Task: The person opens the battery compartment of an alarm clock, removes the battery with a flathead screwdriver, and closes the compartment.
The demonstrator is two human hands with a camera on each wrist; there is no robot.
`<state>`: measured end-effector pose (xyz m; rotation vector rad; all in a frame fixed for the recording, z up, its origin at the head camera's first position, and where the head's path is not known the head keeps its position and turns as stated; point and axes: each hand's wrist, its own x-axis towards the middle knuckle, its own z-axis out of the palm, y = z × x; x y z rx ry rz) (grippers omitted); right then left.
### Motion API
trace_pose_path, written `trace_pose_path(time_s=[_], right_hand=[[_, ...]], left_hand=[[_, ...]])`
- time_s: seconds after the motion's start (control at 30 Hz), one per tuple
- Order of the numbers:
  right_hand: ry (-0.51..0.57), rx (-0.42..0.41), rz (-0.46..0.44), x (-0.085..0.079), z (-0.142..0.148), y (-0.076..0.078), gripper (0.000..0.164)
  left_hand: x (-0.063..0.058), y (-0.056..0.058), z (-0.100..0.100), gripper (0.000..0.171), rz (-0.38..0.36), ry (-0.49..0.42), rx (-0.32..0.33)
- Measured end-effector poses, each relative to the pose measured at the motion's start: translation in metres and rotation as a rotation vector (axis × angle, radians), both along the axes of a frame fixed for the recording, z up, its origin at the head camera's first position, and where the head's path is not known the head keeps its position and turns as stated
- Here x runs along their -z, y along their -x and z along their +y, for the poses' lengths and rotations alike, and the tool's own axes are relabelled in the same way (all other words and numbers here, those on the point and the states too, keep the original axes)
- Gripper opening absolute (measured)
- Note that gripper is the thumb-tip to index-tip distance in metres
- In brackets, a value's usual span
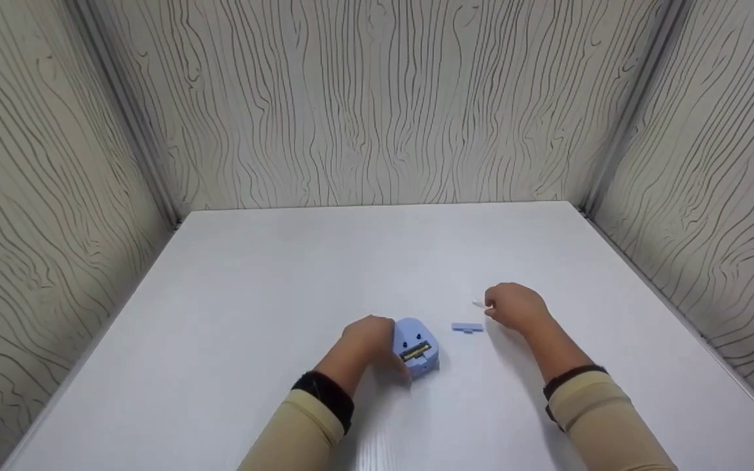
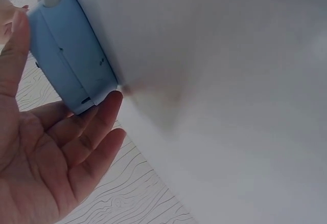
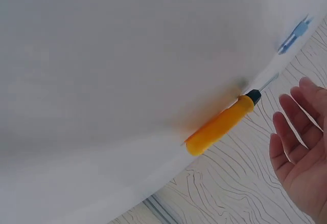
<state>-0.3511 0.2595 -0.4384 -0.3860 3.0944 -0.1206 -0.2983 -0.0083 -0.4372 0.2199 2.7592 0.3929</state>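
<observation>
Lying on the white table (image 1: 272,294), the orange-handled screwdriver (image 3: 219,125) fixes the key relation of the scene: it sits just beside the right hand (image 1: 516,307), its long axis slanting across the right wrist view, with the handle's butt at lower left and the thin shaft directed toward the blue strip (image 1: 467,326). The right hand is clearly the nearer of the two; the left hand (image 1: 370,337) is well apart from the tool. The right fingers (image 3: 287,103) are spread and gently bent alongside the shaft end, not wrapped round the handle; the thumb is out of that view, and whether any fingertip touches the shaft cannot be told. In the head view the hand apparently hides the handle, and a slim pale piece (image 1: 479,303), probably the shaft, shows at the fingertips. The left hand grips the blue case (image 1: 413,341) between thumb and fingers, with the dark slot (image 1: 415,351) in its face turned upward. The strip lies flat between case and right hand, apart from both, its long axis running roughly from side to side, with a small tab on the edge nearest the person.
</observation>
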Motion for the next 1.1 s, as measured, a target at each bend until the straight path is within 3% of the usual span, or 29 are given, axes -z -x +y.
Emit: trace_pose_path(time_s=[0.17,0.47,0.73,1.1], right_hand=[[0.021,0.062,-0.028,-0.003,0.015,0.002,0.017],[0.057,0.188,-0.157,-0.004,0.037,0.004,0.026],[0.060,0.185,-0.163,-0.004,0.039,0.003,0.022],[0.015,0.188,-0.220,0.006,0.042,0.002,0.017]], left_hand=[[0.001,0.001,0.001,0.088,-0.010,0.020,-0.014],[0.002,0.000,0.001,0.089,-0.010,0.007,-0.023],[-0.002,-0.003,0.000,0.083,0.006,0.009,-0.010],[-0.003,-0.003,0.003,0.089,-0.022,0.001,-0.032]])
